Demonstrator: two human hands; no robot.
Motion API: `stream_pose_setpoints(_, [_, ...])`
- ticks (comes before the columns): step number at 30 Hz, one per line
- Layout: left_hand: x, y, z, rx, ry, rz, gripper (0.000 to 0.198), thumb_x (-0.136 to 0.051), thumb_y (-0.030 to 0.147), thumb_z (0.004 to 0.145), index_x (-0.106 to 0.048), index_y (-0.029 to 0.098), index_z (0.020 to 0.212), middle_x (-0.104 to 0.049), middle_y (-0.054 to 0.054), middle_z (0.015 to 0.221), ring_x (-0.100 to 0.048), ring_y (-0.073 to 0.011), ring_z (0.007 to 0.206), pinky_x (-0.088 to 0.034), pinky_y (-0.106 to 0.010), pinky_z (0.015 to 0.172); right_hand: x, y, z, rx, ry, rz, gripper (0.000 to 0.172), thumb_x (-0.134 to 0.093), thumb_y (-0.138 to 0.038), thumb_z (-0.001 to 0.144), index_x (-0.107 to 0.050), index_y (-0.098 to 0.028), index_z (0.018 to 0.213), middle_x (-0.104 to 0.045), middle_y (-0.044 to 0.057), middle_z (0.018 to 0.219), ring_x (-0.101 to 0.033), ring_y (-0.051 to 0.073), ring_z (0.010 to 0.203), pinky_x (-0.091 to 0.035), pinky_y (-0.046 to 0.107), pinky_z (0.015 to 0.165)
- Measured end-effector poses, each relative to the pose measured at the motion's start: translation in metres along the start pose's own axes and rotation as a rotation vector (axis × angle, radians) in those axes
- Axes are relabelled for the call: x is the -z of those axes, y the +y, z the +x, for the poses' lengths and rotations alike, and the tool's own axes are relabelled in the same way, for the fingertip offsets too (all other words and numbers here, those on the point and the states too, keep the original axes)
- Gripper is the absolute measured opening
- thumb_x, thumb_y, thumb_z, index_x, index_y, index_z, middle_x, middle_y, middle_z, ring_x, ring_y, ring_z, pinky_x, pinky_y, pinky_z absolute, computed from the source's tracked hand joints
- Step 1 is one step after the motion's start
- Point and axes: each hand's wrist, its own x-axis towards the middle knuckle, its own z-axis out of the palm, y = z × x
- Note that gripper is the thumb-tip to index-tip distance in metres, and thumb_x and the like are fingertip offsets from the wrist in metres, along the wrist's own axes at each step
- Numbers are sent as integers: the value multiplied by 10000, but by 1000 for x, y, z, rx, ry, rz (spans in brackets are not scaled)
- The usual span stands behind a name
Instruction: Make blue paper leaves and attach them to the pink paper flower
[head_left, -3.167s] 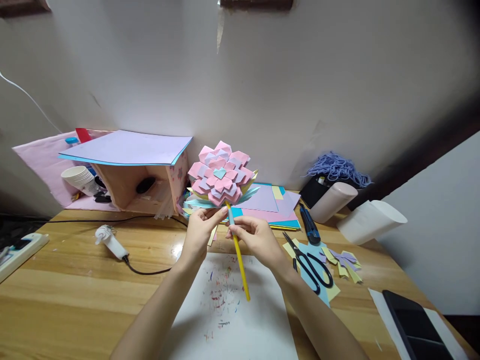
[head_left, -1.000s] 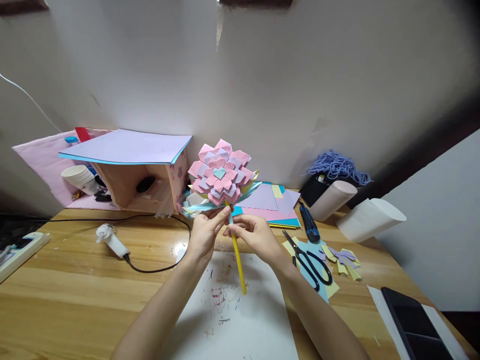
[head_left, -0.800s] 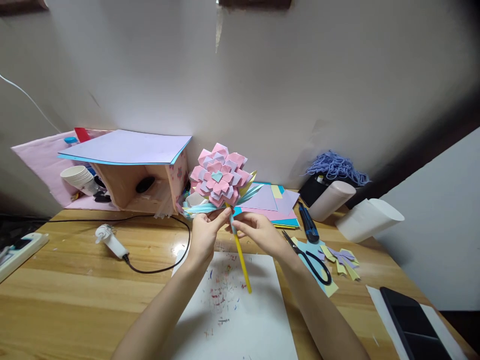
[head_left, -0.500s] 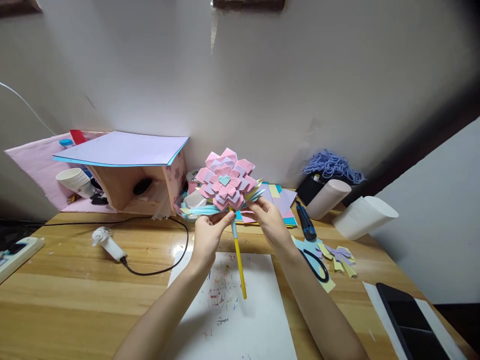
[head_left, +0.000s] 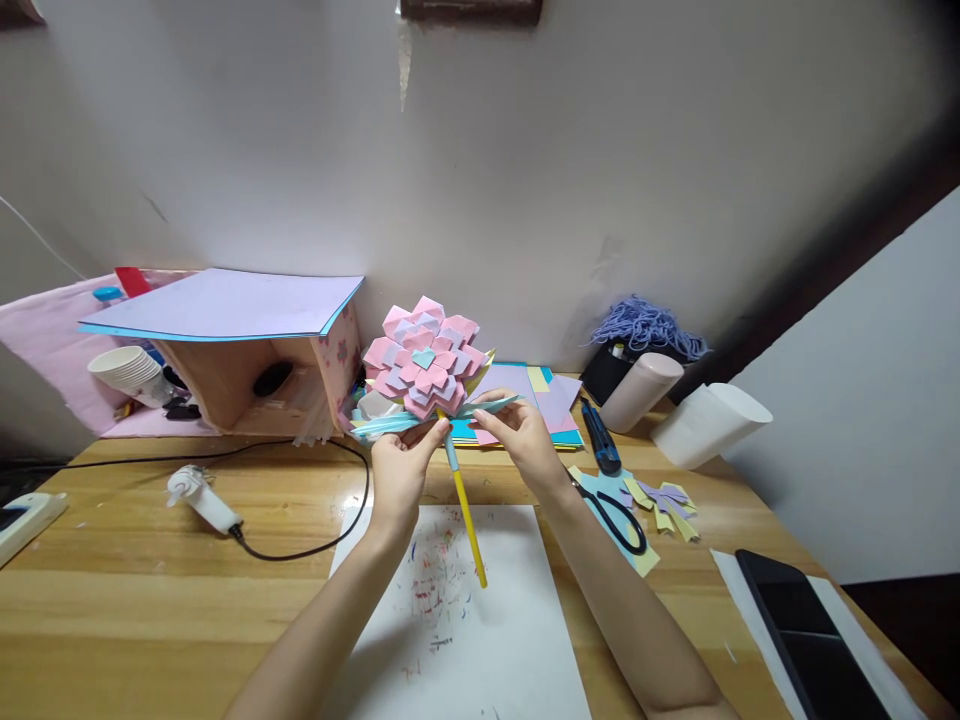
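A layered pink and lilac paper flower [head_left: 426, 356] with a small blue heart at its centre is held up over the desk. Its yellow stem [head_left: 469, 525] slants down above a marked white sheet [head_left: 510, 620]. My left hand [head_left: 401, 465] pinches the flower just under the bloom, at the top of the stem and the left light-blue paper leaf [head_left: 386, 424]. On the other side, my right hand [head_left: 521, 440] grips the right light-blue leaf [head_left: 491, 405] between thumb and fingers. Yellow leaf tips show behind the petals.
Black-handled scissors [head_left: 619, 520] lie on paper scraps at the right, near a blue cutter [head_left: 600, 437]. Coloured sheets [head_left: 559, 400] lie behind. A hot glue gun [head_left: 202, 498] with its cord is at left, before an open box [head_left: 225, 385]. A phone [head_left: 814, 635] rests front right.
The flower and both hands appear slightly further left as the view shifts. My right hand has moved a little down along the blue leaf, which now shows more clearly.
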Motion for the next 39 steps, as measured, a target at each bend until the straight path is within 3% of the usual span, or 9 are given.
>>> stream_pose_setpoints(15, [-2, -1, -1, 9, -45, 12, 357, -721, 267, 622, -662, 102, 933, -684, -105, 972, -619, -233, 939, -462, -351, 875, -1, 5, 1, 39, 158, 6, 225, -642, -350, 711, -563, -179, 835, -624, 20, 829, -583, 143, 742, -520, 273, 636])
stream_pose_setpoints(27, [-4, -2, -3, 11, -93, 36, 323, -712, 243, 639, -655, 103, 924, -686, -100, 971, -624, -211, 927, -468, -325, 873, 5, 7, 3, 12, 300, -116, 192, -591, -371, 715, -551, -187, 751, -554, -27, 661, -510, 100, 571, -454, 223, 516])
stream_pose_setpoints(39, [-3, -3, -2, 26, -97, 10, 314, -718, 244, 634, -663, 108, 912, -689, -95, 961, -624, -213, 934, -471, -324, 871, 17, -5, 3, -87, 50, -98, 256, -624, -371, 694, -560, -199, 874, -594, 17, 842, -585, 146, 720, -496, 261, 590])
